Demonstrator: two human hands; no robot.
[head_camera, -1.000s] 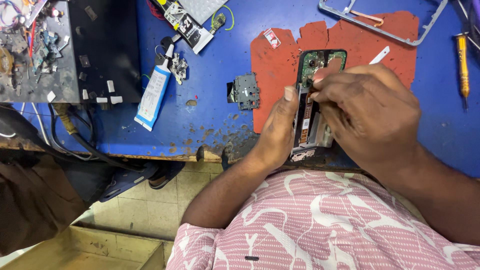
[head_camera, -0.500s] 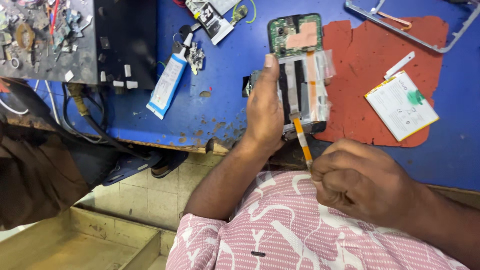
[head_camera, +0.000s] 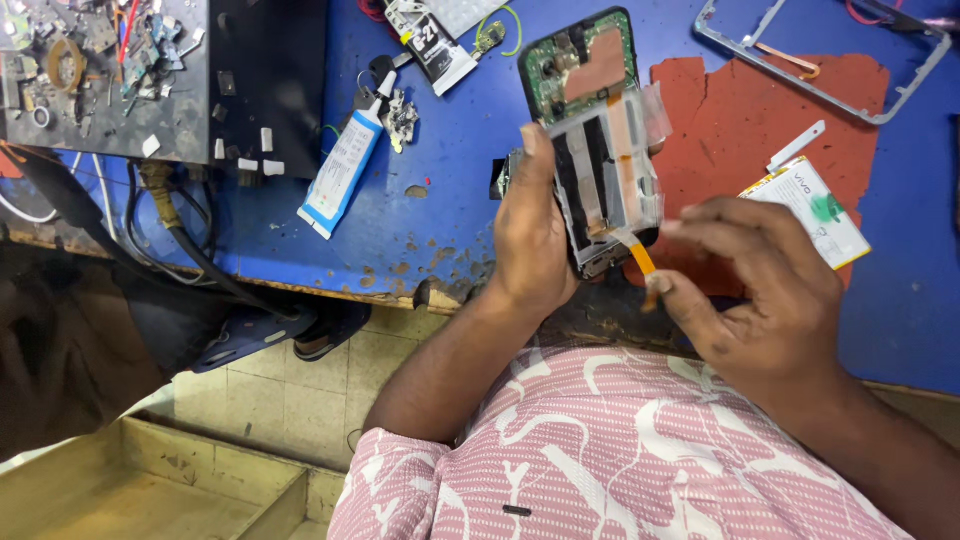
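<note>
My left hand (head_camera: 532, 240) grips an opened phone body (head_camera: 598, 140) by its left edge and holds it tilted above the blue workbench (head_camera: 440, 230). The phone shows a green circuit board at the top and an empty battery bay with tape strips. My right hand (head_camera: 765, 285) pinches the end of an orange flex ribbon (head_camera: 638, 262) that hangs from the phone's lower end. A white phone battery (head_camera: 808, 210) lies on the red mat (head_camera: 730, 130) just right of my right hand.
A white and blue glue tube (head_camera: 343, 170) lies on the bench at left, beside a black tray of small parts (head_camera: 110, 70). A metal phone frame (head_camera: 830, 60) lies at the top right. A small circuit piece (head_camera: 402, 115) and cables sit near the bench's left edge.
The phone has been lifted and turned to the right in my left hand. My right hand has risen from near my chest and now pinches the orange ribbon's end.
</note>
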